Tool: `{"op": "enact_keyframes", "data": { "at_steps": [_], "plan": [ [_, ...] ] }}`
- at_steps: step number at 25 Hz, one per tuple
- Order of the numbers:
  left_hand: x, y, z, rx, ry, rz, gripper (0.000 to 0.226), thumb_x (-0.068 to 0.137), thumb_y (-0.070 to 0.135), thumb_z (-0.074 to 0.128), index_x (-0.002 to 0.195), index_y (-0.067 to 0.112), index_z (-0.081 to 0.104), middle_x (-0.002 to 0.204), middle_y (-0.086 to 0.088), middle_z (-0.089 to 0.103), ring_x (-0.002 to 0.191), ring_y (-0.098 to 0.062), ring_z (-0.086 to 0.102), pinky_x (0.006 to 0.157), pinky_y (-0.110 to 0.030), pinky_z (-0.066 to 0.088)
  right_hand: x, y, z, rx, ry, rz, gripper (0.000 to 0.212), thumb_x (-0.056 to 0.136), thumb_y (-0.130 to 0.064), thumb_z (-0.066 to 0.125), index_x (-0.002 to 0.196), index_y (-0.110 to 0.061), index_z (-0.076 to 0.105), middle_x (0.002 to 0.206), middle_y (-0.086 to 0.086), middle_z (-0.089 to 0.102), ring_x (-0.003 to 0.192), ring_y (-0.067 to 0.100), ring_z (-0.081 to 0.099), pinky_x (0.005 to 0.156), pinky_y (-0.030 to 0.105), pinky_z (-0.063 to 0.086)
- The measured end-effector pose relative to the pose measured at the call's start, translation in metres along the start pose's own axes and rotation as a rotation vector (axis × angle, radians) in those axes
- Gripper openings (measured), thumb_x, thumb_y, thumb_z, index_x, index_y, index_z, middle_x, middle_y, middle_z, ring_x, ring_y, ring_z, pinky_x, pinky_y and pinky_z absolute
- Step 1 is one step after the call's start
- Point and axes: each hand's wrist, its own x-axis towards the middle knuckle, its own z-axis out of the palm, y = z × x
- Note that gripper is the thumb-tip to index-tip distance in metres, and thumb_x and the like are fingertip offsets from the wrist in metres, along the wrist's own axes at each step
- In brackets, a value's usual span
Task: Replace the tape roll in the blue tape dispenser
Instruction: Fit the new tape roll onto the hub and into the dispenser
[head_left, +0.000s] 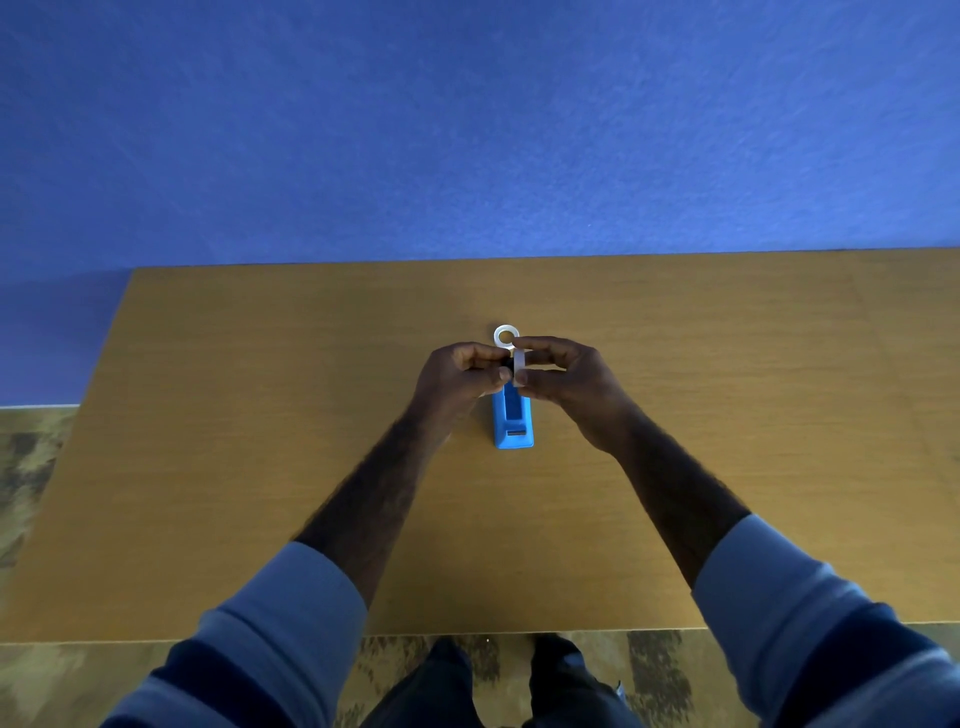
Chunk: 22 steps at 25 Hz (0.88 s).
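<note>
A blue tape dispenser lies on the wooden table, its cutter end toward me and its roll slot bare. Just above its far end, my right hand pinches a white tape roll held on edge. My left hand meets it from the left, its fingertips closed on a small dark piece at the roll's side, mostly hidden. A second white roll lies flat on the table just beyond my hands.
The table's far edge meets a blue wall. Its left edge slants down toward patterned flooring. The near edge runs just above my legs and feet.
</note>
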Motion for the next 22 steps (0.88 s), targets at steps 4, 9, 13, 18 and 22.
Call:
{"op": "enact_keyframes", "data": {
  "at_steps": [4,9,13,18,22],
  "plan": [
    [-0.002,0.001,0.003,-0.021,0.007,-0.014,0.025,0.087,0.000,0.075,0.112,-0.001,0.073,0.101,-0.017,0.077,0.094,-0.027,0.074,0.093,-0.042,0.060,-0.001,-0.002,0.001,-0.008,-0.005,0.002,0.045,0.087,-0.001,0.074,0.131,-0.006,0.064,0.123,0.020,0.068,0.114,0.038,0.067,0.100,0.052,0.055],
    [-0.004,0.001,0.001,-0.018,-0.004,-0.039,0.022,0.087,0.002,0.076,0.109,-0.002,0.074,0.099,-0.018,0.077,0.094,-0.029,0.076,0.089,-0.038,0.062,-0.002,-0.003,0.002,-0.043,-0.022,0.009,0.045,0.087,-0.002,0.075,0.131,-0.006,0.064,0.121,0.017,0.068,0.110,0.033,0.069,0.098,0.049,0.057],
    [-0.005,0.002,-0.004,-0.040,-0.045,-0.044,0.017,0.089,0.004,0.075,0.106,0.002,0.075,0.100,-0.016,0.078,0.097,-0.029,0.077,0.084,-0.034,0.063,-0.001,0.001,0.003,-0.028,-0.025,0.001,0.046,0.086,0.001,0.075,0.130,-0.006,0.064,0.120,0.017,0.069,0.110,0.033,0.069,0.095,0.043,0.059],
    [-0.004,0.000,-0.004,-0.016,-0.029,-0.066,0.012,0.086,0.006,0.078,0.098,0.007,0.076,0.090,-0.008,0.080,0.089,-0.022,0.078,0.076,-0.029,0.062,0.003,0.007,0.006,-0.047,-0.008,0.023,0.046,0.085,0.003,0.075,0.129,-0.007,0.065,0.118,0.018,0.069,0.110,0.034,0.069,0.098,0.047,0.057],
    [0.000,-0.005,-0.005,0.032,-0.024,-0.074,0.013,0.086,0.009,0.080,0.098,0.010,0.077,0.093,-0.010,0.080,0.093,-0.025,0.077,0.082,-0.035,0.063,0.007,0.010,0.004,-0.118,-0.014,0.014,0.044,0.085,0.001,0.075,0.128,-0.007,0.066,0.117,0.014,0.071,0.109,0.030,0.070,0.096,0.045,0.058]
  ]
}}
